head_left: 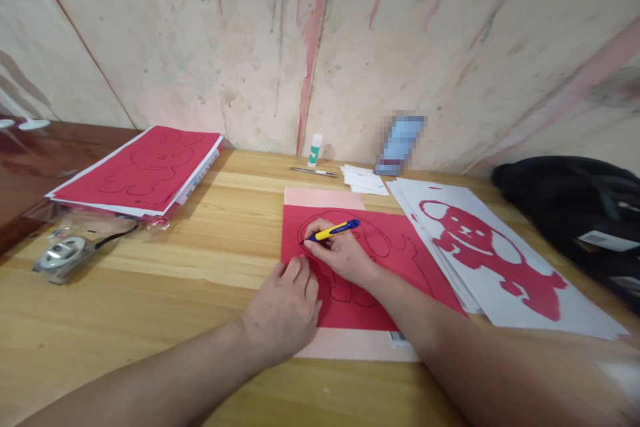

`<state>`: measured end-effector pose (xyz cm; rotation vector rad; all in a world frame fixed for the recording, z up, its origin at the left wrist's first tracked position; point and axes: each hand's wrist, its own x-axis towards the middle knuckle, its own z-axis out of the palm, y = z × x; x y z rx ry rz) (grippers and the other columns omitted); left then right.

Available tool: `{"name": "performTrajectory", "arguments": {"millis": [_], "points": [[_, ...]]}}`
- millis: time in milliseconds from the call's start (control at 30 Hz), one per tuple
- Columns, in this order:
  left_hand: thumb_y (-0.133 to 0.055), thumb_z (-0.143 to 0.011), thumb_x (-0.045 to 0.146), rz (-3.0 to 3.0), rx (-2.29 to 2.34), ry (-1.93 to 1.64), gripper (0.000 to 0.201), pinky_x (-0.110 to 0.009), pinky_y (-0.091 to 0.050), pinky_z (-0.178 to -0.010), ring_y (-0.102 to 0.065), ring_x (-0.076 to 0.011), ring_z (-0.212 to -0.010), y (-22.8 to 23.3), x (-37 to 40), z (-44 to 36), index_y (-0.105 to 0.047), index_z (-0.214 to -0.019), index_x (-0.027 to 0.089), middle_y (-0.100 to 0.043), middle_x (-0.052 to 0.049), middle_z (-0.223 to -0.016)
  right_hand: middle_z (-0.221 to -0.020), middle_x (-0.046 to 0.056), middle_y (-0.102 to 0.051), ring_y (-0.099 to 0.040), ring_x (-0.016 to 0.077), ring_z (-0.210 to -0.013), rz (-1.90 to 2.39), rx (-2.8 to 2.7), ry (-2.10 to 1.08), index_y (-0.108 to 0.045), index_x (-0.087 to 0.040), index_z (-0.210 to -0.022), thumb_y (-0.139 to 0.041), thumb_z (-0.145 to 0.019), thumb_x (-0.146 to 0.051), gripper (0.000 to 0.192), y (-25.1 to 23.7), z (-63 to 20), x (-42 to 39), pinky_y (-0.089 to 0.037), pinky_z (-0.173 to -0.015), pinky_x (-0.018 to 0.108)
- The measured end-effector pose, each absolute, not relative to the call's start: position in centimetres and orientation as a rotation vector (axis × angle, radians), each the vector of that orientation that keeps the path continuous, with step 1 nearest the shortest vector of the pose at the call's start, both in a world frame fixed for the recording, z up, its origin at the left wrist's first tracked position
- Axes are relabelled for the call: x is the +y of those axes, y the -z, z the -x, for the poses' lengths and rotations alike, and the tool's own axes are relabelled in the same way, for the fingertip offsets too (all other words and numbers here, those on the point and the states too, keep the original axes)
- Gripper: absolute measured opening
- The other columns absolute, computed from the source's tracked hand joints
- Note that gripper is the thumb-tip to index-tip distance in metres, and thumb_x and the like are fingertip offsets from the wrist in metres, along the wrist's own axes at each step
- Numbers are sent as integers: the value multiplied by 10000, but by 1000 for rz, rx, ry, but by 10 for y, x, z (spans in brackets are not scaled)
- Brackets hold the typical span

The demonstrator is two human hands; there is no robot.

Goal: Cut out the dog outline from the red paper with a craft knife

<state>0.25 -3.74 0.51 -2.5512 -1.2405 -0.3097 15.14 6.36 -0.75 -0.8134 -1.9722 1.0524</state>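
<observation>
A yellow and blue pen (332, 231) is pinched in my right hand (345, 255), its tip at the outline on the left part of the sheet. Beneath it lies red paper (415, 280) with a dark line drawing, a rounded head shape and limbs. My left hand (287, 303) presses on the left edge of this paper, fingers bent and close together, fingertips partly hidden. Pale pink paper (345, 345) shows under the red paper at its top and bottom. To the right, a white sheet (525, 227) bears a red cut-out animal figure.
At back left, a stack of red paper (160, 167) carries a bear-like outline. A tape measure (65, 257) lies before it. A glue stick (315, 150), a silver pen (314, 172), white slips (364, 180) and a pixelated upright object (400, 145) line the wall. A black bag (565, 207) sits at right.
</observation>
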Motion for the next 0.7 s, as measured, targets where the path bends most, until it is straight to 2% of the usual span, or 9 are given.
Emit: {"name": "performTrajectory", "arguments": {"millis": [700], "points": [[-442, -905, 286, 2562, -1249, 246, 353, -407, -457, -840, -569, -300, -1046, -6, -38, -2, -660, -1039, 42, -648, -220, -1133, -812, 16, -570, -543, 150, -771, 850, -1979, -1037, -556, -197, -822, -557, -821, -202, 5, 8, -149, 65, -449, -723, 291]]}}
